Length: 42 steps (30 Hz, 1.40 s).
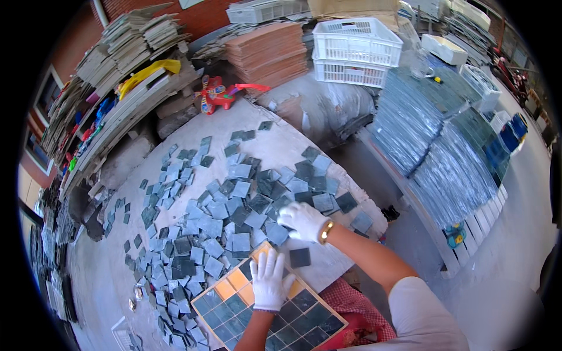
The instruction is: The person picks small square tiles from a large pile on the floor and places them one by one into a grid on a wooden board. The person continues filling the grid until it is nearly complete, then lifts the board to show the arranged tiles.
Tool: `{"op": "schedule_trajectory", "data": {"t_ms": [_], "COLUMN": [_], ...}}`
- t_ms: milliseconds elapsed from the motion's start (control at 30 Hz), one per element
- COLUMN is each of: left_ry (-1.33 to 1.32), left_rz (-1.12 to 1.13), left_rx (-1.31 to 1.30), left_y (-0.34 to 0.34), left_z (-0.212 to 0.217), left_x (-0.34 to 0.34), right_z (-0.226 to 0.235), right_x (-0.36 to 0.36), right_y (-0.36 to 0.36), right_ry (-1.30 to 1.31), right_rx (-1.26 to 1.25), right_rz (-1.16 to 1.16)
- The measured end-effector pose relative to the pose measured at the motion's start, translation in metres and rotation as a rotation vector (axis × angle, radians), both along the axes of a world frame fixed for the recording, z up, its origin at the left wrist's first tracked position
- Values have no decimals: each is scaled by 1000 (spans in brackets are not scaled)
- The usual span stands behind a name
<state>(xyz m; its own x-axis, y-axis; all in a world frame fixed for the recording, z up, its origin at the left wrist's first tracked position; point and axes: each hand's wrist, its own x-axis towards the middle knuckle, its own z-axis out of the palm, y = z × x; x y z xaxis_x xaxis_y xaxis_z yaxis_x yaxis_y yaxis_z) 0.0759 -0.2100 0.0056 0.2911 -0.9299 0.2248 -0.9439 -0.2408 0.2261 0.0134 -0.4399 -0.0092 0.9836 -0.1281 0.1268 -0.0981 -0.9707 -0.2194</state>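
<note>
My left hand (269,281), in a white glove, lies over a wooden-framed tray (329,341) with its fingers stretched out. The tray is divided into squares; dark green-grey stone tiles (235,303) fill many of them, while several squares near its far edge show an orange-yellow base (237,279). My right hand (301,222), also gloved in white and with a gold-coloured band at the wrist, is over the near right part of a heap of loose square tiles (240,242). Its fingers are apart and I see no tile in them. One dark tile (300,257) lies beside the tray.
The loose tiles spread across a pale worktop (193,131). A red toy (218,95) stands at its far end. Beyond are reddish slabs (266,55) and white crates (357,47). Wrapped tile stacks (433,146) sit on a pallet at right; shelves of stone slabs (117,50) stand left.
</note>
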Motion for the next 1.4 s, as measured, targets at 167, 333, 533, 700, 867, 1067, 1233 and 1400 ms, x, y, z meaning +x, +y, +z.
{"op": "schedule_trajectory", "data": {"t_ms": [167, 333, 533, 700, 867, 1067, 1233, 1400], "left_ry": [8, -149, -196, -98, 107, -70, 127, 150], "left_rz": [180, 231, 401, 274, 124, 374, 346, 246], "left_rx": [-22, -105, -9, -341, -100, 123, 77, -96], "left_y": [8, -8, -1, -28, -113, -151, -151, -139], "left_z": [-14, -17, -7, 9, 4, -25, -19, -8], "left_x": [49, 75, 123, 118, 62, 53, 56, 53], "right_z": [37, 16, 28, 16, -3, 47, 61, 65], "right_x": [-29, 8, 43, 18, 0, -11, -15, -20], "right_y": [13, -16, -13, -46, -73, -34, -9, 18], "right_ry": [242, -308, 191, -197, -456, -404, -533, -527], "right_rx": [190, 87, -49, 320, 924, 1763, 1814, 1086], "right_rz": [137, -321, -216, -365, -468, -391, -301, -312]}}
